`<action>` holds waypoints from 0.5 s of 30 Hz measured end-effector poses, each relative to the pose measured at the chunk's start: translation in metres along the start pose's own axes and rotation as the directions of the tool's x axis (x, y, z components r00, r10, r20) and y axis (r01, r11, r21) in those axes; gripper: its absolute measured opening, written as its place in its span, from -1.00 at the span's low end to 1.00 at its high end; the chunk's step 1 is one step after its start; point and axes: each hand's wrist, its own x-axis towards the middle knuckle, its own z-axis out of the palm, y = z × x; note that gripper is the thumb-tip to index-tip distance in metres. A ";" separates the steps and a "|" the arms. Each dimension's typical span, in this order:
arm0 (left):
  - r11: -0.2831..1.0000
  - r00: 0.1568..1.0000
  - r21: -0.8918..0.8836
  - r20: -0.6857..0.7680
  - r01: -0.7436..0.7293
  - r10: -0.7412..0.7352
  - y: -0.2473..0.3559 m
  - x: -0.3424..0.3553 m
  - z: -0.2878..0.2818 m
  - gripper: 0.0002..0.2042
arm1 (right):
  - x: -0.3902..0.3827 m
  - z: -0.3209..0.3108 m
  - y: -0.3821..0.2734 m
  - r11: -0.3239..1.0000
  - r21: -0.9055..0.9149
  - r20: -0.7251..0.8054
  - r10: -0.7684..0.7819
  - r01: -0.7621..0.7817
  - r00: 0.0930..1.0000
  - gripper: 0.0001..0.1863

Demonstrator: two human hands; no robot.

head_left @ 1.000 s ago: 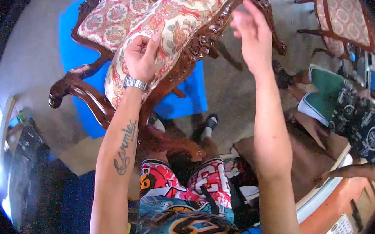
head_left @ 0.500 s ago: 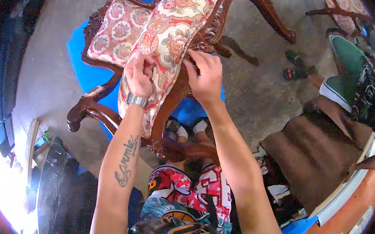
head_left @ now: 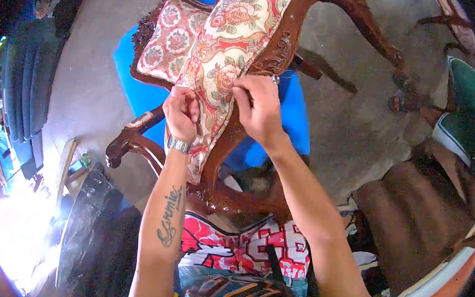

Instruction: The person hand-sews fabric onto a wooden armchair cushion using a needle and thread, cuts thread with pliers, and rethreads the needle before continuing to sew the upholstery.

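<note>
A carved dark-wood chair piece (head_left: pixel 277 52) with floral red, cream and green upholstery (head_left: pixel 241 13) lies slanted before me, close above my shorts. My left hand (head_left: pixel 181 114), with a metal watch on the wrist, rests on the fabric's left part, fingers curled; what is inside them is hidden. My right hand (head_left: pixel 260 108) is at the fabric's border along the carved wood, thumb and fingers pinched; what they hold is too small to make out. A smaller padded panel (head_left: pixel 171 34) in similar fabric lies behind, to the upper left.
A blue sheet (head_left: pixel 131 92) lies under the chair on concrete floor. Stacked dark panels (head_left: pixel 27 84) stand at left beside a bright glare. Brown material (head_left: pixel 394 214) lies at lower right. A person in green shorts (head_left: pixel 464 102) is at the right edge, near another upholstered chair (head_left: pixel 456 23).
My right hand has come down from the upper carved edge to the fabric's border beside my left hand, which has shifted slightly lower. The view has turned, bringing more of the left side into sight.
</note>
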 end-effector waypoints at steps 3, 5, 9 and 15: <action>0.999 0.999 0.008 0.008 0.047 -0.047 0.000 -0.003 -0.002 -0.63 | 0.003 0.005 -0.003 0.987 -0.153 -0.036 -0.058 0.052 0.998 -0.86; 0.998 0.999 -0.058 0.012 0.039 -0.038 0.001 0.000 -0.003 -0.61 | -0.001 0.005 -0.004 0.983 -0.185 0.005 -0.007 0.008 1.000 -0.83; 0.992 0.996 -0.104 0.055 0.071 -0.065 0.004 0.002 -0.005 -0.63 | -0.003 0.004 -0.005 0.971 -0.236 0.003 -0.046 0.045 0.999 -0.79; 0.962 0.954 -0.196 0.269 0.188 -0.132 0.004 0.009 -0.010 -0.64 | 0.002 0.012 -0.006 0.906 -0.419 -0.040 -0.083 0.059 0.996 -0.80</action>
